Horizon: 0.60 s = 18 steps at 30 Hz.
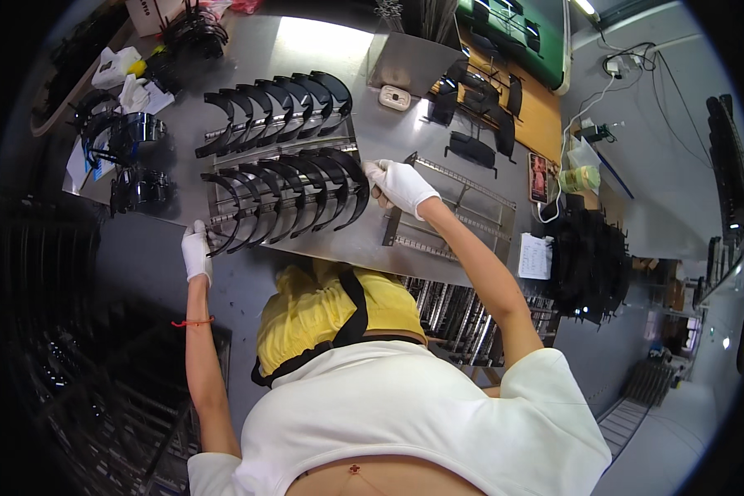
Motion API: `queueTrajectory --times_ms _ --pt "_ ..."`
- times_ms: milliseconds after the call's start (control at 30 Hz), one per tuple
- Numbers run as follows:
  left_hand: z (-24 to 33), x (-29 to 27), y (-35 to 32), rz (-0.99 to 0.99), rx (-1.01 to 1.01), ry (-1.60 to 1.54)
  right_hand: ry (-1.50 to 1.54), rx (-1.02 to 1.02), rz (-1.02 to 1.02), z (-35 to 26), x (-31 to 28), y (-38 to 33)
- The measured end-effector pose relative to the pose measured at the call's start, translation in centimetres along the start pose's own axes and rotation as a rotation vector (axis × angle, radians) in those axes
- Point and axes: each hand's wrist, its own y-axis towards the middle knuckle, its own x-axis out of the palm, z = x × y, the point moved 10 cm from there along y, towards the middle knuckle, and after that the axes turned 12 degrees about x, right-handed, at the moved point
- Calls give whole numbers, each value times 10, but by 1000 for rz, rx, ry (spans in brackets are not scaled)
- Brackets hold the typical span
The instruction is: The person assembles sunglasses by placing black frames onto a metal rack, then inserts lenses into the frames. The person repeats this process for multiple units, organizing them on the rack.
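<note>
white paper sheet (pixel 535 256) lying at desk's right edge | phone screen (pixel 539 177) glowing reddish beside it | white cardboard box (pixel 153 12) sitting at far-left corner

1. A factory workshop: a grey sheet-metal workbench (pixel 438 107) carries rows of identical curved black plastic parts (pixel 285 194) standing on slotted steel racks (pixel 455 211).
2. More empty racks (pixel 459 318) sit below the bench's near edge.
3. Stacked black parts (pixel 587 260) crowd its right corner.

Two white-gloved hands at either end of a metal rack (pixel 285 217) loaded with curved black visor pieces (pixel 293 192), centre left of the frame: left hand (pixel 196 250) gripping the near end, right hand (pixel 398 183) the far end. Second row of black pieces (pixel 277 107) just above, on the steel table (pixel 322 50). Empty metal rack (pixel 455 211) right of centre.
</note>
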Motion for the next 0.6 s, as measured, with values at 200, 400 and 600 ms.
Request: queueTrajectory --times_ms 200,400,600 --pt "27 -2 -14 42 -4 80 -358 -78 249 -19 4 9" --pt "35 0 -20 81 12 108 -282 -51 200 -21 8 30" --pt "40 -2 -17 126 29 100 -494 -90 207 -32 8 38"
